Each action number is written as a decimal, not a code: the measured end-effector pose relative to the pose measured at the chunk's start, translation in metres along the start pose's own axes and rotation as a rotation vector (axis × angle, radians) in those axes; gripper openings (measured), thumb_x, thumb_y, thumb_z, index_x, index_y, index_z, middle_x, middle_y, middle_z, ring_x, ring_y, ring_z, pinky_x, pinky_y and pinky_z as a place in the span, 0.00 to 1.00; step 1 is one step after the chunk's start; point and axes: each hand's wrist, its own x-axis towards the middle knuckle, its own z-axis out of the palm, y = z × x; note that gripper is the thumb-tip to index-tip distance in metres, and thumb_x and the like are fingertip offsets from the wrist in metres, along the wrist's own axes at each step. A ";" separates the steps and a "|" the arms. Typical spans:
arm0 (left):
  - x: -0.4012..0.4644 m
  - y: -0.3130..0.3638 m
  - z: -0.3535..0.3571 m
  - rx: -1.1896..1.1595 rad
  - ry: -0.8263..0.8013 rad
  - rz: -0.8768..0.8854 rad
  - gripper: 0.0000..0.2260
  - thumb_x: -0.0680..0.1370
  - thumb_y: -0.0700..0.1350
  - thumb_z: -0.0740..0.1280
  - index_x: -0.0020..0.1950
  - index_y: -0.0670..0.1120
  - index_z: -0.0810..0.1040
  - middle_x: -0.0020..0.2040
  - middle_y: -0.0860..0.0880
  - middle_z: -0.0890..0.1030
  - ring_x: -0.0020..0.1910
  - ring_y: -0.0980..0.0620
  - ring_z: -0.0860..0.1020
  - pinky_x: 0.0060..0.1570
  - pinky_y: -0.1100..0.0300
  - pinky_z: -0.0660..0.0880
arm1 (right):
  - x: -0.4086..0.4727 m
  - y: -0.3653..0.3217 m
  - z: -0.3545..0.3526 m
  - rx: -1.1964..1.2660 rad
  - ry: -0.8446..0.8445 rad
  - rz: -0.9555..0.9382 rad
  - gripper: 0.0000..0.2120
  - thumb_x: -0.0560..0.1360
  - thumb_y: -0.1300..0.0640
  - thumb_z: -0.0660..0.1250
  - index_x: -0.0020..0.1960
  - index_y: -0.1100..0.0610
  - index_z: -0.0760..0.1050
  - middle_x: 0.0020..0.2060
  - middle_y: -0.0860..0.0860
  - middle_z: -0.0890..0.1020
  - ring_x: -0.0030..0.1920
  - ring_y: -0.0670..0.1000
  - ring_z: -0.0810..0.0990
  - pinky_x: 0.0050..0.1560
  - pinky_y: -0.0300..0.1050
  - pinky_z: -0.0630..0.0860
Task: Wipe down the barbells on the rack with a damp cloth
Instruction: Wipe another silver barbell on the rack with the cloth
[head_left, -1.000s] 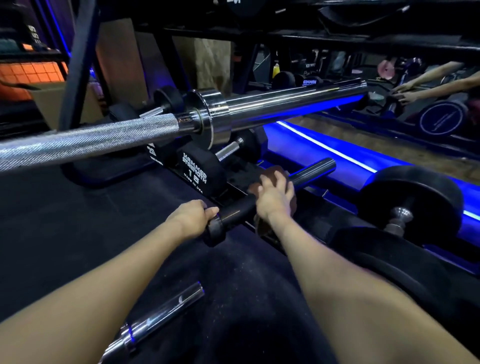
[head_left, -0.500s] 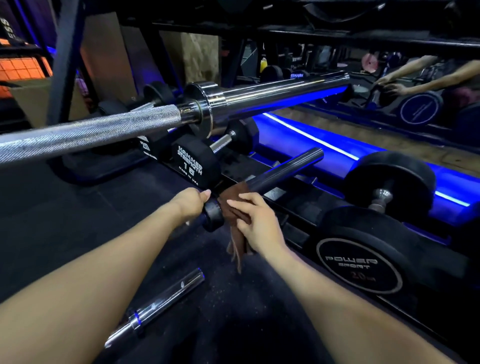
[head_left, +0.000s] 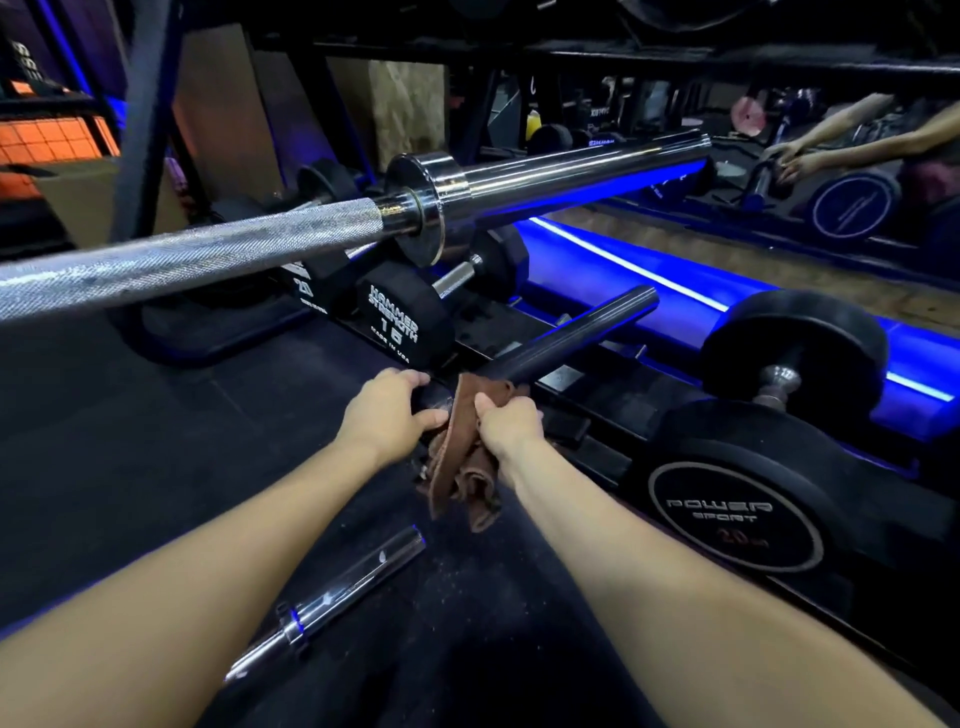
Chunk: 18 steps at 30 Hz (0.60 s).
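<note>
Here, your left hand (head_left: 387, 410) grips the near end of the dark barbell (head_left: 571, 335), which angles up and away over the low rack. Just right, your right hand (head_left: 506, 423) clutches the brown cloth (head_left: 462, 457) draped over that bar.

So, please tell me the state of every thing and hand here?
Left hand: grips the black bar's near end.
Right hand: pinches the cloth.
Brown cloth: draped over the bar, hanging.
Short black bar: tilted across the rack.
Long chrome barbell: lying horizontal.
</note>
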 end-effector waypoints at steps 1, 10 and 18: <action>0.000 -0.001 0.000 -0.010 0.000 -0.002 0.26 0.74 0.53 0.70 0.70 0.46 0.70 0.64 0.44 0.73 0.63 0.43 0.72 0.62 0.54 0.69 | -0.001 0.003 0.003 0.074 -0.043 0.044 0.20 0.78 0.51 0.65 0.61 0.66 0.73 0.57 0.63 0.79 0.60 0.62 0.78 0.62 0.54 0.74; 0.001 0.001 -0.006 -0.076 -0.036 -0.044 0.25 0.75 0.51 0.70 0.70 0.44 0.71 0.65 0.43 0.75 0.65 0.45 0.72 0.63 0.58 0.66 | -0.013 0.004 -0.028 -0.199 -0.252 -0.077 0.14 0.78 0.62 0.63 0.33 0.58 0.71 0.30 0.52 0.74 0.29 0.48 0.72 0.30 0.38 0.69; -0.002 0.003 -0.007 -0.136 -0.039 -0.075 0.25 0.75 0.50 0.70 0.70 0.44 0.71 0.66 0.43 0.75 0.65 0.46 0.72 0.64 0.57 0.67 | -0.026 -0.029 -0.057 -0.058 -0.318 -0.232 0.10 0.79 0.64 0.62 0.41 0.57 0.77 0.23 0.47 0.77 0.21 0.42 0.74 0.26 0.33 0.71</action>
